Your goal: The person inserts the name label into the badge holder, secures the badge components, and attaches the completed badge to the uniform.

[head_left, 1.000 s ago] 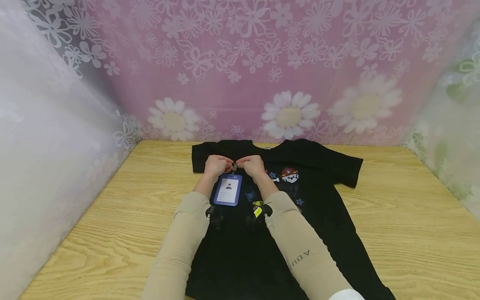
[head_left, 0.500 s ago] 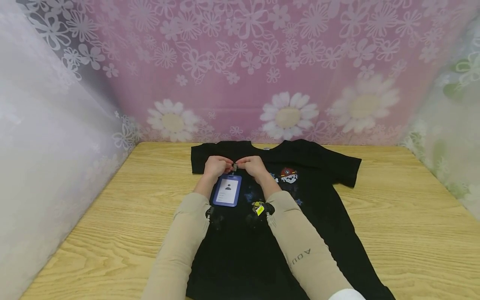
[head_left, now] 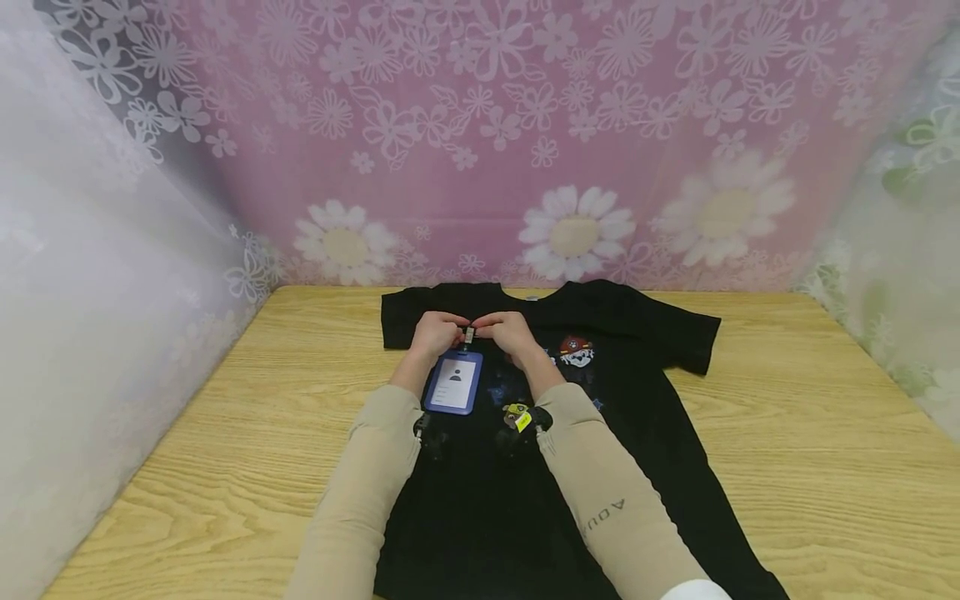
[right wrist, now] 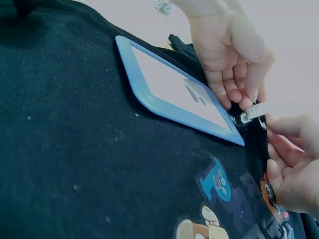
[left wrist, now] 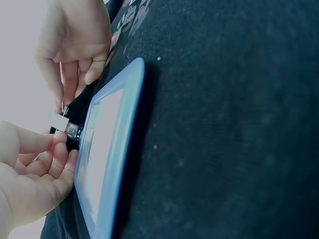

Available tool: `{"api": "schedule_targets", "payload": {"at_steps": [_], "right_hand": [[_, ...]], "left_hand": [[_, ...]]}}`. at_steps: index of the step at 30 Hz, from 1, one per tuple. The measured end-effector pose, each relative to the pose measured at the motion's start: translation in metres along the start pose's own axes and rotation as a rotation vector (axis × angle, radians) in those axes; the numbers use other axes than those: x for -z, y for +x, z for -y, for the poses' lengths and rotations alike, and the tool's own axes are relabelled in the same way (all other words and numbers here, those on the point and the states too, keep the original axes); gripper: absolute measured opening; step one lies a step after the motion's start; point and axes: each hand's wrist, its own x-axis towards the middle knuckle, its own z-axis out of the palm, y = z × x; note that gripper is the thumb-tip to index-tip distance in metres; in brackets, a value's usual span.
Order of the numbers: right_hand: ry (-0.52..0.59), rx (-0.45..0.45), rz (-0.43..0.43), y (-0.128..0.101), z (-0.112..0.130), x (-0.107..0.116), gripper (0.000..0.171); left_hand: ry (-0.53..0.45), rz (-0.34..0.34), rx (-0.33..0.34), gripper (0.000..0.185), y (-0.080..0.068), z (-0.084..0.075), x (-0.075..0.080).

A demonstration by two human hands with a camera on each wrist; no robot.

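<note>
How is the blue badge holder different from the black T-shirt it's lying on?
The badge holder is blue with a white card inside; the T-shirt is black with cartoon prints. The badge holder looks flat and stiff-edged, while the T-shirt is soft cloth spread across the table. The badge holder is far smaller, covering only part of the T-shirt's chest. Both lie flat, and both hands work at the holder's clip.

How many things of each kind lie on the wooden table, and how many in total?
Black T-shirt: 1
Blue badge holder with metal clip: 1
Total: 2
Left hand and right hand both pinch at the clip.
</note>
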Motion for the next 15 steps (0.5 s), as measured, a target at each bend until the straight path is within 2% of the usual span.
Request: {"api": "schedule_targets", "payload": {"at_steps": [5,12,15], "right_hand": [[-0.031,0.005,0.005,-0.0002,-0.0031,0.0058,0.018],[-0.206,0.089,0.090,-0.0017,-0.0026,0.0085,0.022],[-0.244,0.124,0.120,-0.0026,-0.0018,0.0079,0.021]], "left_hand": [[0.010,-0.011,0.008,0.029,0.0007,0.0000,0.0000],[-0.024,-0.006,0.026,0.025,0.0024,0.0000,-0.0005],[-0.040,0.000,0.028,0.025,0.0014,-0.0010,-0.0009]]}}
